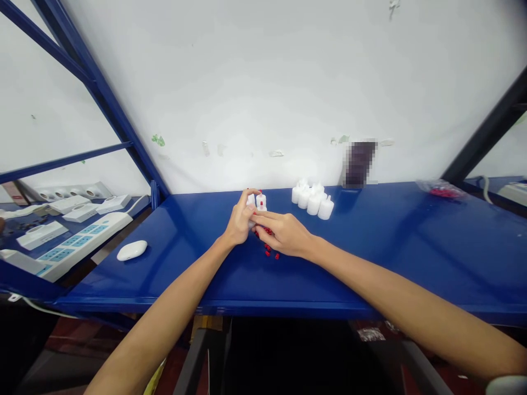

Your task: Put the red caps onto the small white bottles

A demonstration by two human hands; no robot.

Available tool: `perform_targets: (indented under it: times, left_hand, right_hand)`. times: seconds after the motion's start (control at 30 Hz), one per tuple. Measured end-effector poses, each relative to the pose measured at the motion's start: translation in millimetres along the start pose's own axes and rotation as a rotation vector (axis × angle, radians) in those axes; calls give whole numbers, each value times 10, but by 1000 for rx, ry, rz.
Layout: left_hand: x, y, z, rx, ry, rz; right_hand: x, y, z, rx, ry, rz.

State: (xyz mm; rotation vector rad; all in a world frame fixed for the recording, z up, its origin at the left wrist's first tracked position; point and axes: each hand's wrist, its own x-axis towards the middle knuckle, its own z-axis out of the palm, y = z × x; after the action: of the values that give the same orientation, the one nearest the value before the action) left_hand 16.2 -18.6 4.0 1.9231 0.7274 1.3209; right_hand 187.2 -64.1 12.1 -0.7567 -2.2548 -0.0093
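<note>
Holding white candle [261, 202] over red pieces [269, 249]

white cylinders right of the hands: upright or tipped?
Upright. The group of white cylinders stands on the blue table close together, tops up, none lying on its side as far as the head view shows.

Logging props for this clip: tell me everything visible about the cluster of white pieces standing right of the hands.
The white pieces are small, squat cylinders that look like plastic, several with a small nub on top. About six or seven stand upright, packed close together and seemingly touching one another. They sit on the blue table near the white wall, right of both hands and apart from them. Nothing else touches them. Finer detail is too small to tell.
</note>
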Motion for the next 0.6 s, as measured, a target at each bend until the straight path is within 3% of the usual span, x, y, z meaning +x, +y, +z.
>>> perform_targets:
  times: [0.13, 0.27, 0.47, 0.6]
  left_hand:
    - [42, -15, -64, 146, 178, -99]
    - [73, -61, -196, 319, 340, -124]
    - [61, -27, -225, 415, 300, -73]
    - [54, 4, -171, 374, 227, -72]
  right_hand:
    - [100, 176, -63, -72, 99, 127]
    - [263, 413, -144, -211, -45, 138]
    - [348, 538, -106, -269, -262, 119]
    - [256, 564, -70, -256, -271, 102]
